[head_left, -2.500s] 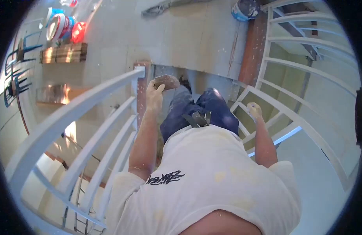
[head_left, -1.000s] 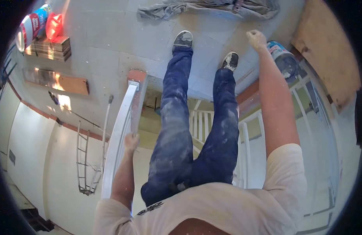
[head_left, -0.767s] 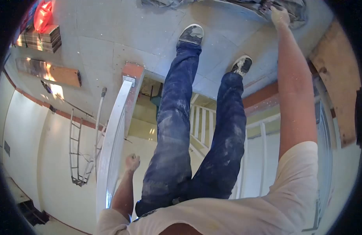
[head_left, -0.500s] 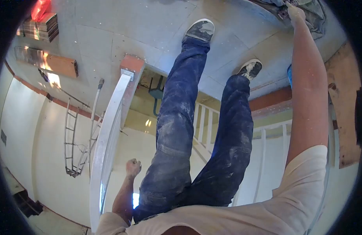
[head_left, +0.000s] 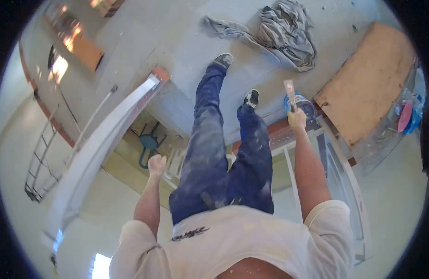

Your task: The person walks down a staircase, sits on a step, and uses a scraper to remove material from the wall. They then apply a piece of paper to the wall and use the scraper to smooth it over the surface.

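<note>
Putty knife [head_left: 289, 92]: a narrow, flat blade, pale and smeared with light filler. The handle is hidden inside the right hand [head_left: 297, 119], whose fist is wrapped around it. The blade stands near upright in the head view, tip pointing away from the body and leaning slightly left. It is carried in the air, clear of the floor [head_left: 177, 60].

The blade's lower part overlaps the blue bucket [head_left: 305, 107]; whether they touch cannot be told.

Bucket: round, with a blue wall and a crusted grey-white inside. It stands upright at the very edge of the floor, by the stair opening.
</note>
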Available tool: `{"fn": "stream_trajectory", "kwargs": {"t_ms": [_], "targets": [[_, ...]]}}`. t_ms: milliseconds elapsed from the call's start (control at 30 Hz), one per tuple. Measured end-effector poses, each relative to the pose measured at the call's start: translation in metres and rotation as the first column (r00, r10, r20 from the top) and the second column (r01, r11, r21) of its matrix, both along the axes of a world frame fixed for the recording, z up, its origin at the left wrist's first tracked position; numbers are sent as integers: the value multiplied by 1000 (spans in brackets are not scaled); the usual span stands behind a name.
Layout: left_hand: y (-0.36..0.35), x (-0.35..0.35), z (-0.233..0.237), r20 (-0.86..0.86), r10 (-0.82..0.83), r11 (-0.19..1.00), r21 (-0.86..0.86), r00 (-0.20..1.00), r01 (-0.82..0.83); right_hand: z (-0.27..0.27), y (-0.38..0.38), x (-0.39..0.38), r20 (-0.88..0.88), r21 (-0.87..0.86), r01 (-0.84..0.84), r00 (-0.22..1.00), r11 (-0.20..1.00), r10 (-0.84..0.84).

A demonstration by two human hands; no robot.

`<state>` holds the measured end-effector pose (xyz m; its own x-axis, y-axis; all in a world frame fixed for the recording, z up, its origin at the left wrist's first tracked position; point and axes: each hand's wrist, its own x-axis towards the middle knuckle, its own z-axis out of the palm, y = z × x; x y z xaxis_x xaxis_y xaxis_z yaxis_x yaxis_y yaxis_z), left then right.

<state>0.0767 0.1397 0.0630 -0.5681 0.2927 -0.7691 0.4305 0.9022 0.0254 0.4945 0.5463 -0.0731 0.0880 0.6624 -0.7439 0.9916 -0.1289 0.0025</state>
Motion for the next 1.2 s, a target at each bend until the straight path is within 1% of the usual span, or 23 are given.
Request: {"fn": "stream_trajectory", "kwargs": {"t_ms": [67,133,200,233,333,367,433,500,567,600,633,667,700,767,800,867,900,933,1000,1033,1067,1133,1200], "targets": [[-43,35,26,-21,137,990,43,990,-136,59,-30,16,0,-38,-117,993,992,117],[-99,69,28,-42,280,953,133,959,-272,103,-40,24,2,-70,-267,964,961,268],[-165,112,24,-113,100,990,112,989,-87,144,-45,34,5,-45,-393,919,918,394],[-162,127,51,-62,333,943,54,941,-330,165,-50,36,-1,-67,-440,897,895,441],[-195,175,90,-118,423,903,144,899,-406,214,-53,40,-4,-115,-560,826,820,564],[-207,184,94,-113,457,887,138,882,-441,223,-55,41,-8,-133,-595,800,793,600],[-224,190,97,-209,529,847,190,823,-496,229,-51,37,30,-118,-682,724,721,690],[-220,181,126,-152,805,583,383,574,-717,226,-49,2,56,-73,-773,628,630,776],[-244,179,127,-185,875,477,484,447,-733,232,-49,-41,80,-130,-706,693,697,717],[-258,176,126,-191,901,431,491,390,-757,227,-47,-71,72,-123,-749,648,651,759],[-274,178,127,-72,967,247,510,245,-824,218,-41,-95,26,-97,-851,517,517,856],[-287,189,131,52,994,53,506,91,-861,214,-40,-118,-12,-70,-926,373,371,928],[-295,200,134,54,998,4,507,36,-862,220,-48,-151,-9,-68,-945,321,320,947],[-303,219,137,-68,998,37,601,-5,-798,244,-72,-222,-101,1,-928,370,372,924],[-311,230,124,-59,996,-11,618,-60,-786,242,-79,-256,-101,23,-947,317,321,943],[-323,286,92,146,930,-357,573,-337,-738,238,-85,-287,-116,79,-966,237,246,965],[-294,280,144,100,918,-381,499,-385,-778,244,-91,-305,-273,12,-917,380,398,884],[-291,310,135,100,894,-425,495,-436,-758,241,-93,-321,-269,9,-938,331,346,905],[-283,379,91,-109,976,-88,597,-189,-798,236,-103,-349,-339,-9,-974,217,228,915],[-274,405,72,-56,937,-282,461,-345,-841,260,-134,-372,-154,37,-999,7,13,988],[-264,426,60,-21,871,-462,310,-492,-831,259,-154,-386,-158,43,-999,-23,-16,987],[-246,449,60,-70,931,-351,102,-359,-931,250,-181,-415,-174,71,-992,-118,-107,978],[-227,460,73,-85,921,-363,167,-380,-917,216,-200,-442,-205,96,-982,-177,-160,963]]}}
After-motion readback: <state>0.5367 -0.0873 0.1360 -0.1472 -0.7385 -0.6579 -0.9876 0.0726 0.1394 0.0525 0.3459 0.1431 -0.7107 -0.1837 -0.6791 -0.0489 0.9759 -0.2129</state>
